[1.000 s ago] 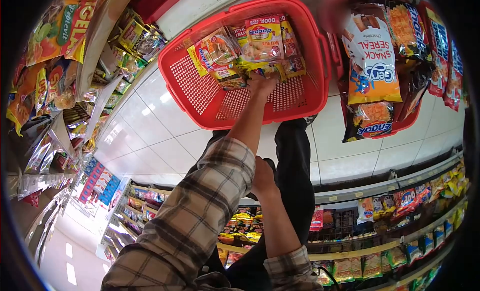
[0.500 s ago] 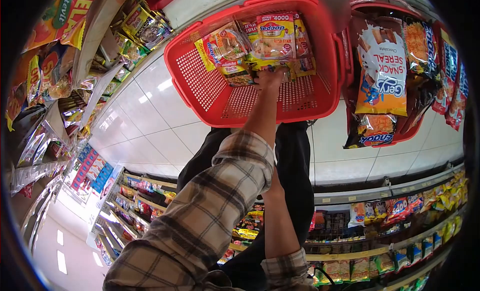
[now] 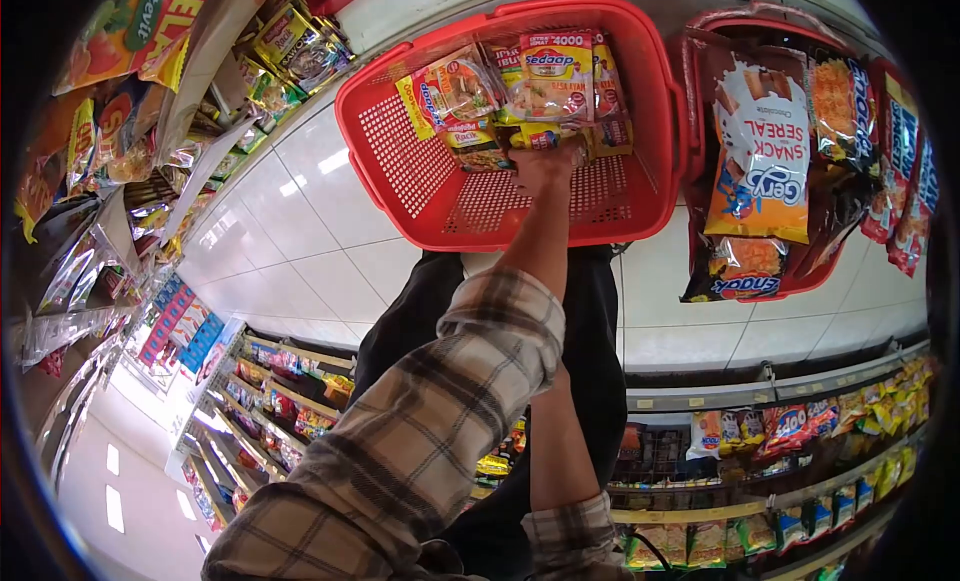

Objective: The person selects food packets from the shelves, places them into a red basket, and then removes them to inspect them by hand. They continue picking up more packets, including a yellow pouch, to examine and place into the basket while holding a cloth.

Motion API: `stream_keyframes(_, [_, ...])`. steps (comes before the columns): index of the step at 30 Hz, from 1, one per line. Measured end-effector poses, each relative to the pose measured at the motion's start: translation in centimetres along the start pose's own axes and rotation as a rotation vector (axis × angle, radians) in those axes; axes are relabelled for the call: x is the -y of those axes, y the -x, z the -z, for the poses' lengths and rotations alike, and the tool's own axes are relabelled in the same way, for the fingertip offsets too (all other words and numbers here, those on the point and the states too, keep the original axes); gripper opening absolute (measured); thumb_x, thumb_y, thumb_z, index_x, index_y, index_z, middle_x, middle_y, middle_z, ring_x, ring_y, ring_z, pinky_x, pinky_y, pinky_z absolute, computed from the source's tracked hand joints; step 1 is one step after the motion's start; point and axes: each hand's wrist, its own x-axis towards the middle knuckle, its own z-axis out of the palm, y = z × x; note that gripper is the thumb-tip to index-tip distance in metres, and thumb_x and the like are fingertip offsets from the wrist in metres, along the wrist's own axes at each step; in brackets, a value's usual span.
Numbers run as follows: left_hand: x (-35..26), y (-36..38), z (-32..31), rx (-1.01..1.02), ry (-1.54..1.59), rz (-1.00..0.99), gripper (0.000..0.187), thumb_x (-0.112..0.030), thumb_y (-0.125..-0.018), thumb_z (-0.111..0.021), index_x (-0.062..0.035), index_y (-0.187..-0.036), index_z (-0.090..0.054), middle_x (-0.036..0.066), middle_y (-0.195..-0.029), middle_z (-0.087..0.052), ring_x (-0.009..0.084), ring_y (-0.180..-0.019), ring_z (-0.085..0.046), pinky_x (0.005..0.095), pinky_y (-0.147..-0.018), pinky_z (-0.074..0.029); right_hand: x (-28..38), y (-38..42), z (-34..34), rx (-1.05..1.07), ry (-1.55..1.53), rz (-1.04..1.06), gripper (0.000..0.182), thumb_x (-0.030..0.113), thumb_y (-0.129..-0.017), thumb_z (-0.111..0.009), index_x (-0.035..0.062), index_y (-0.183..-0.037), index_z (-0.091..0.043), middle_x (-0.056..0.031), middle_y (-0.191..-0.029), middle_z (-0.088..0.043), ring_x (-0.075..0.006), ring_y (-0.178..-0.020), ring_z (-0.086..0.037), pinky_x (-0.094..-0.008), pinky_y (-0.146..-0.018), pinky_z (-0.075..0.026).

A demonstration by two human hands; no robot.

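Observation:
My left hand (image 3: pixel 543 171) reaches into a red shopping basket (image 3: pixel 385 196) on the floor, its fingers curled on a small yellow packet (image 3: pixel 540 138). Just beyond it stands a Sedaap instant noodle packet (image 3: pixel 555 86) marked 4000. To the left of the hand lie another noodle packet (image 3: pixel 458 89) and a Racik seasoning sachet (image 3: pixel 470 141). My right forearm (image 3: pixel 562 451) comes up from the bottom between my legs. Its hand is hidden behind the plaid left sleeve (image 3: pixel 420 411), so its fingers do not show.
A second red basket (image 3: pixel 825 276) at the right holds a Gery Snack Sereal bag (image 3: pixel 762 141) and Enaak packets (image 3: pixel 748 266). Stocked shelves (image 3: pixel 290 56) line the left side. Another snack shelf (image 3: pixel 720 501) stands behind my legs (image 3: pixel 595 321).
My left hand has shifted slightly right and down with its fingers still at the yellow packet. The left sleeve now covers more of the right hand. The view has shifted a little.

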Motion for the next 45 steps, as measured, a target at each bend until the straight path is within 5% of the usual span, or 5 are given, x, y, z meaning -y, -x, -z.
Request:
stream_keyframes(5, [-0.2, 2.2, 2.1, -0.006, 0.013, -0.143, 0.062, -0.043, -0.066, -0.08, -0.0034, -0.111, -0.064, 0.011, -0.108, -0.068, 0.0267, -0.1, -0.064, 0.0357, -0.087, -0.048, 0.4, 0.5, 0.3, 0.008, 0.188, 0.012, 0.039, 0.035, -0.086, -0.058, 0.0049, -0.111, -0.06, -0.0161, -0.104, -0.066, -0.0284, -0.098, -0.064, -0.0383, -0.082, -0.05])
stream_keyframes(17, [3.0, 2.7, 11.5, 0.024, -0.236, -0.738, 0.03, -0.03, -0.073, -0.078, -0.0039, -0.087, -0.071, 0.015, -0.071, -0.067, 0.0253, -0.061, -0.066, 0.0379, -0.057, -0.048, 8.2, 0.8, 2.4, -0.103, 0.575, -0.203, 0.038, 0.037, -0.084, -0.058, 0.0039, -0.104, -0.059, -0.0197, -0.096, -0.066, -0.0372, -0.092, -0.064, -0.0465, -0.079, -0.051])
stream_keyframes(22, [2.3, 9.0, 23.4, 0.203, -0.185, -0.774, 0.026, -0.019, -0.078, -0.076, 0.0012, -0.093, -0.07, 0.01, -0.076, -0.07, 0.0126, -0.069, -0.066, 0.0276, -0.062, -0.051, 8.1, 2.5, 2.6, -0.573, -0.023, 0.11, 0.035, 0.02, -0.079, -0.07, 0.0025, -0.106, -0.057, -0.016, -0.094, -0.065, -0.0294, -0.093, -0.064, -0.0386, -0.074, -0.051])
stream_keyframes(31, [0.8, 29.3, 48.3, 0.677, 0.193, -1.243, 0.035, -0.004, -0.076, -0.075, -0.003, -0.107, -0.059, 0.013, -0.111, -0.065, 0.0221, -0.1, -0.064, 0.0309, -0.084, -0.051, 16.6, 26.0, -4.5, -0.109, -0.386, 0.769, 0.119, 0.0, -0.052, -0.087, 0.007, -0.148, -0.017, -0.0173, -0.143, -0.037, -0.0264, -0.131, -0.039, -0.0374, -0.1, -0.043])
stream_keyframes(45, [4.3, 54.8, 72.1, 0.325, 0.477, -1.888, 0.066, 0.006, -0.075, -0.065, -0.0086, -0.123, -0.022, 0.029, -0.125, -0.038, 0.0315, -0.114, -0.047, 0.0391, -0.094, -0.042, 26.0, 53.7, -20.8, -0.044, -0.406, 1.068, 0.077, -0.001, -0.067, -0.066, 0.0023, -0.136, -0.032, -0.0107, -0.123, -0.052, -0.0215, -0.114, -0.051, -0.0351, -0.099, -0.039])
